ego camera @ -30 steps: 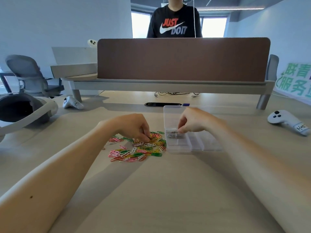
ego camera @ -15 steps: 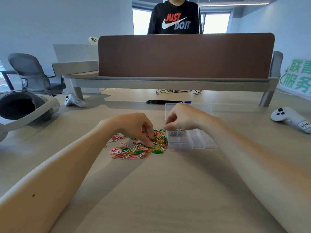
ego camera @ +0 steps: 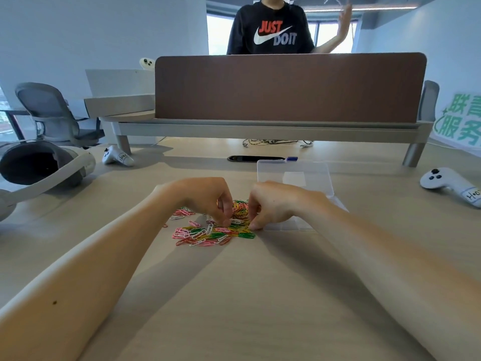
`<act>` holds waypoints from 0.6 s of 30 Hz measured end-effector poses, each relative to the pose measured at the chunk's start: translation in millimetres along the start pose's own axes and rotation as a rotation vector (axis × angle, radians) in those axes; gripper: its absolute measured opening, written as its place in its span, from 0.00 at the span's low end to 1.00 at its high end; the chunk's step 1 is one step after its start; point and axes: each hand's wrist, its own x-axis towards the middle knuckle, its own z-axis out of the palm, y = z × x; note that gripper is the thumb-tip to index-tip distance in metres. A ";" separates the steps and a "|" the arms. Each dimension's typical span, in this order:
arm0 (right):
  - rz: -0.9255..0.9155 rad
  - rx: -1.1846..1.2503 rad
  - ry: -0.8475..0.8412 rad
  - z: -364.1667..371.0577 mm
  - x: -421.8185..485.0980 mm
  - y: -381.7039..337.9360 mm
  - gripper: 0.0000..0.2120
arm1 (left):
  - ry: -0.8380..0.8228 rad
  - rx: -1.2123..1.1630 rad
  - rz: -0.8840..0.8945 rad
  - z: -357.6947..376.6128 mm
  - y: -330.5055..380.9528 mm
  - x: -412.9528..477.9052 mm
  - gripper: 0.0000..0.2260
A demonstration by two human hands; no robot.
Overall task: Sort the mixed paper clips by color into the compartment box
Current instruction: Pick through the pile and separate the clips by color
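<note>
A pile of mixed paper clips (ego camera: 208, 234) in pink, green, yellow, red and white lies on the wooden desk. My left hand (ego camera: 208, 199) hovers over the pile's middle, fingers curled down, fingertips pinching at a clip. My right hand (ego camera: 273, 204) sits at the pile's right edge with curled fingers and its thumb tip down on the desk; whether it holds a clip is hidden. The clear compartment box (ego camera: 292, 226) lies just right of the pile, mostly behind my right hand. Its open lid (ego camera: 312, 175) extends away from me.
A VR headset (ego camera: 39, 170) rests at far left, with a white controller (ego camera: 117, 157) behind it and another controller (ego camera: 450, 185) at far right. A dark phone (ego camera: 250, 158) lies beyond the box. A brown divider (ego camera: 286, 87) stands across the desk, a person behind it.
My right hand has left the box and moved left to the pile's right edge. My left hand stays on the pile. The camera tilted down and closer.
</note>
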 end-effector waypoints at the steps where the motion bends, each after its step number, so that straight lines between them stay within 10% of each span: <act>1: 0.001 -0.003 -0.003 0.9 0.4 -0.7 0.05 | -0.003 0.020 -0.003 0.6 0.2 0.4 0.03; 18: 0.013 0.256 0.160 -6.7 -1.5 5.7 0.03 | 0.115 -0.118 -0.008 -9.5 -13.1 -6.9 0.05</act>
